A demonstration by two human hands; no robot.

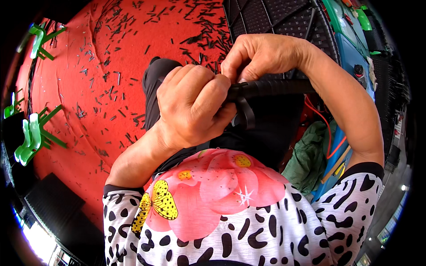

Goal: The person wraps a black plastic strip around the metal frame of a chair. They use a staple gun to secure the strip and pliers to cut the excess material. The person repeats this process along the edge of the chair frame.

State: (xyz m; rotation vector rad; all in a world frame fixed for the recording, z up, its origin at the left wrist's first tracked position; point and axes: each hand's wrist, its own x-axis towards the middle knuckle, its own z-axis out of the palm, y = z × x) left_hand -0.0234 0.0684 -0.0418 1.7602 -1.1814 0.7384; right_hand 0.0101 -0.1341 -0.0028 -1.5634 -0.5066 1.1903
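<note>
Across my lap lies a black bar [273,88] wrapped in flat dark strip. My left hand [193,104] is closed in a fist around its left end, with the thumb side toward the bar. My right hand [268,55] is bent over the same end from above, thumb and forefinger pinched together close to the left knuckles. What lies between those fingertips is mostly hidden. Below the bar, a loose curl of black strip [247,114] hangs beside my left thumb.
Black woven wicker work [284,26] stands at the far right. Short dark scraps [117,77] litter the red floor [73,133]. Green plastic chairs [33,137] are at the left. A green cloth [306,159], a red cable [329,133] and a blue box edge [350,57] sit at the right.
</note>
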